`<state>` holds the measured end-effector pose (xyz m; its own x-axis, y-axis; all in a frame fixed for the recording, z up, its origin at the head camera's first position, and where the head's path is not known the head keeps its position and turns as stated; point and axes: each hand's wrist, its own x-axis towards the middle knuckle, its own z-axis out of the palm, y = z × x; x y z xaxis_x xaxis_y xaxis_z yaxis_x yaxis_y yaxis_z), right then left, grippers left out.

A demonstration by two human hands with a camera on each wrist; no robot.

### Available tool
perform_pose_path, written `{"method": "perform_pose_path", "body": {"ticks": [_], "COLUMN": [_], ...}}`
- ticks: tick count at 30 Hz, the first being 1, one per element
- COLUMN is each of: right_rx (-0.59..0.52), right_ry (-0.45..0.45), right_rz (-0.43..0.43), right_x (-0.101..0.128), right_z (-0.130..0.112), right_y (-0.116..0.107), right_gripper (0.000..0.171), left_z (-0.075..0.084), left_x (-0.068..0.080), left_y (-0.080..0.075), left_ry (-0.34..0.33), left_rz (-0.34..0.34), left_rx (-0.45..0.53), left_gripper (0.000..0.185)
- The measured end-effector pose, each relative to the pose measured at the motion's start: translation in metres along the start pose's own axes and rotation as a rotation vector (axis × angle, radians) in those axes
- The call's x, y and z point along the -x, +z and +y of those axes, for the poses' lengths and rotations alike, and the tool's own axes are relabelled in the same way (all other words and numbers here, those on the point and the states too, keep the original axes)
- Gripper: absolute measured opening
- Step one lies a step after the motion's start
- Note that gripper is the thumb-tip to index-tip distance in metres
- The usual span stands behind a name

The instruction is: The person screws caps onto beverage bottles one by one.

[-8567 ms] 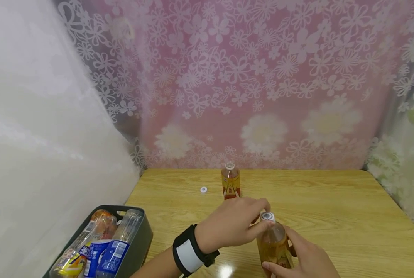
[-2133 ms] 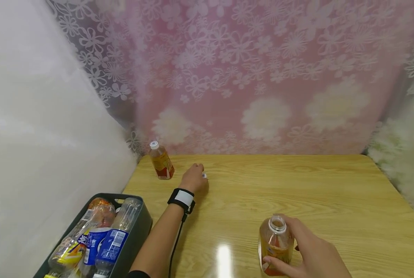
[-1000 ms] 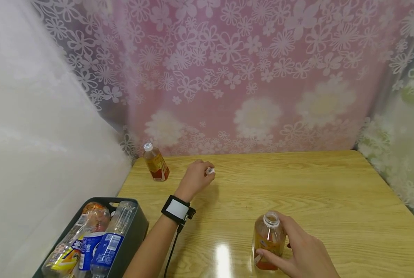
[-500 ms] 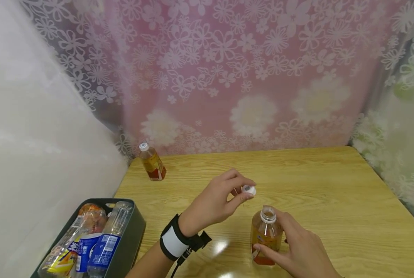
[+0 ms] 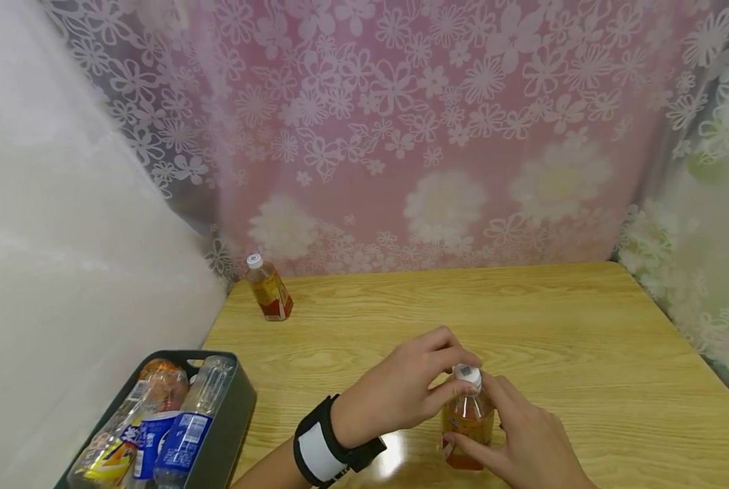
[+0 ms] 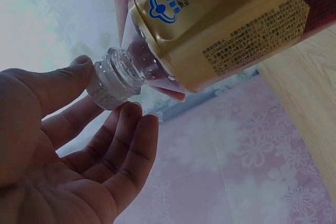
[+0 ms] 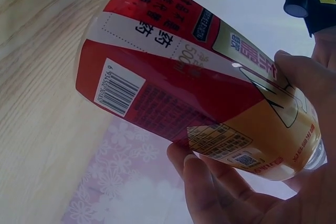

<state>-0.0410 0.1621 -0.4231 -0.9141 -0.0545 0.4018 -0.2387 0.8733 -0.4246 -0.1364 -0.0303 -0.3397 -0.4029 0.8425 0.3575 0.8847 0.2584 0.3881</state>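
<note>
White cap [image 5: 467, 373] pinched in left hand [image 5: 401, 390] over bottle [image 5: 467, 424], right hand [image 5: 523, 445] gripping it. Could cross-thread if tilted, or tip over.

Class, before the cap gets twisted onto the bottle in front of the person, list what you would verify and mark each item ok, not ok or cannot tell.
1. Cap sits on the bottle's neck: ok.
2. Left hand pinches the cap with thumb and fingers: ok.
3. Right hand holds the bottle by its body: ok.
4. Bottle stands upright on the table: ok.
5. Cap threads engaged squarely: cannot tell.
6. Second bottle and bin stand apart from the hands: ok.
</note>
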Motion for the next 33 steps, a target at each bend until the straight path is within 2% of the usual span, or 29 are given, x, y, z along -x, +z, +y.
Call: {"method": "perform_pose_path", "body": {"ticks": [8,10,17,27,33], "right_rx": [0.021,0.017,0.007,-0.017,-0.063], "right_ry": [-0.031,-0.039,-0.047,-0.021,-0.02], "right_rz": [0.02,0.03,0.049,0.017,0.019], "right_x": [0.0,-0.001,-0.001,-0.001,-0.002], "right_z": [0.002,0.002,0.002,0.001,0.001], "right_y": [0.001,0.001,0.002,0.0,0.001], "right_gripper": [0.078,0.075,0.075,0.077,0.066], "left_z": [0.005,0.006,0.007,0.007,0.007], "left_x": [-0.002,-0.003,-0.004,-0.003,-0.004], "left_y": [-0.001,-0.001,-0.002,-0.015,-0.018], "left_ry": [-0.017,-0.02,-0.027,0.032,0.054], "left_rz": [0.0,0.01,0.011,-0.124,-0.178], "left_rx": [-0.069,-0.092,-0.094,0.009,0.068], "left_gripper": [0.025,0.024,0.024,0.023,0.028]}}
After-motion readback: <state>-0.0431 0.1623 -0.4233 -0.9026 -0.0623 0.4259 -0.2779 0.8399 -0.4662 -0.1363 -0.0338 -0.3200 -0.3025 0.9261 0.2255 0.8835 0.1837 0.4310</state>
